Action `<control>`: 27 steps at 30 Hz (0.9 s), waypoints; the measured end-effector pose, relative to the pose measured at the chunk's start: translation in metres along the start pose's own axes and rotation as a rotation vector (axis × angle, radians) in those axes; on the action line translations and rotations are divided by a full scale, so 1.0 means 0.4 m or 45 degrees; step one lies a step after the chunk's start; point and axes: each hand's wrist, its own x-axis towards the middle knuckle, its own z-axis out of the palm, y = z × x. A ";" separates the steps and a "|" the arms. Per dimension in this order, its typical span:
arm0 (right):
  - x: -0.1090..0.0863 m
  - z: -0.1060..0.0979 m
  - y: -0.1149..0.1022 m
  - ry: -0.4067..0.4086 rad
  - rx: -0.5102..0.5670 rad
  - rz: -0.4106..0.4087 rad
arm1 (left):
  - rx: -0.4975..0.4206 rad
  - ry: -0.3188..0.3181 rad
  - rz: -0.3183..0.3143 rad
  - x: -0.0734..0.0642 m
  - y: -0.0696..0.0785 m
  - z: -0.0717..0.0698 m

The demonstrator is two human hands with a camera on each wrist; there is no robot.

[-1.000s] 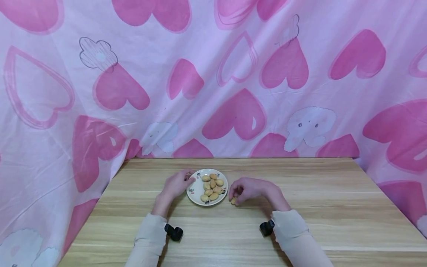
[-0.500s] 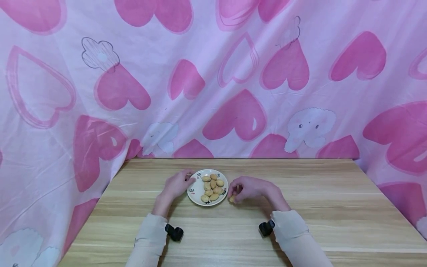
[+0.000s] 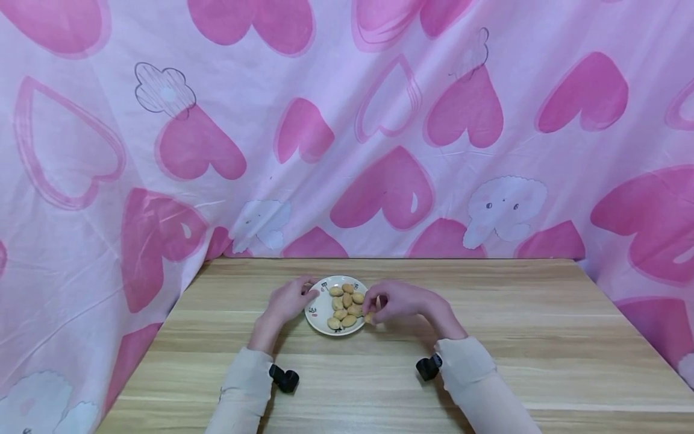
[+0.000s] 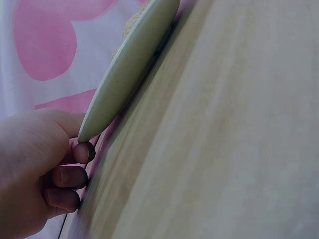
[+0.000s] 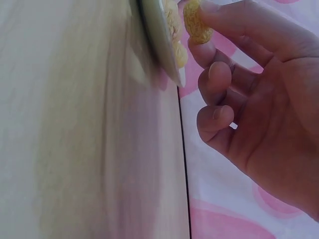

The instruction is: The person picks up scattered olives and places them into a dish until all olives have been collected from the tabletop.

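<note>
A small white plate (image 3: 322,310) with little dark and red prints lies on the table, bearing several tan oval pieces (image 3: 347,299). At its left rim, my left hand (image 3: 288,299) pinches the plate; the left wrist view has the thumb on top and a curled finger below the edge. Over the right rim is my right hand (image 3: 401,299). Between its thumb and fingertips it pinches another piece, a wrinkled yellow-brown oval nut-like thing (image 5: 197,22), held just beyond the plate's edge in the right wrist view. The other fingers of that hand are curled and hold nothing.
The wooden table (image 3: 347,386) spreads around the plate. A pink curtain (image 3: 379,120) printed with hearts hangs behind its back edge and down both sides. Each sleeved wrist carries a small black camera (image 3: 284,378).
My right hand has lifted the oval nut-like piece from the table beside the plate and moved left and up with it to the right rim. The left hand stays at the plate.
</note>
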 end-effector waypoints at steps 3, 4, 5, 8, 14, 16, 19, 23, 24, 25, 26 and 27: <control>0.010 -0.003 -0.005 -0.006 -0.028 -0.023 | 0.007 -0.002 0.003 0.000 -0.002 0.001; 0.014 -0.004 -0.008 -0.007 -0.031 -0.026 | 0.008 -0.001 0.003 0.001 -0.002 0.002; 0.016 -0.004 -0.010 -0.006 -0.036 -0.029 | 0.011 0.000 0.005 0.001 -0.003 0.002; 0.025 -0.003 -0.015 0.002 -0.038 -0.046 | 0.009 0.001 0.002 0.000 -0.004 0.002; 0.046 -0.004 -0.026 0.024 -0.083 -0.091 | -0.003 -0.005 -0.011 -0.002 -0.003 0.000; 0.054 -0.004 -0.032 0.026 -0.108 -0.101 | 0.000 -0.004 -0.011 -0.002 -0.002 0.000; 0.066 -0.002 -0.040 0.028 -0.141 -0.109 | -0.001 0.002 -0.010 -0.001 -0.002 0.000; 0.082 0.003 -0.046 0.033 -0.168 -0.112 | -0.003 0.015 0.005 0.000 -0.002 0.001; 0.086 0.005 -0.047 0.035 -0.176 -0.109 | -0.003 0.019 0.010 -0.001 -0.002 0.001; 0.091 0.007 -0.048 0.038 -0.182 -0.107 | -0.001 0.023 0.014 -0.001 -0.003 0.001; 0.094 0.008 -0.051 0.040 -0.183 -0.106 | -0.002 0.026 0.013 -0.002 -0.003 0.001; 0.098 0.009 -0.053 0.043 -0.183 -0.101 | 0.000 0.030 0.014 -0.002 -0.004 0.001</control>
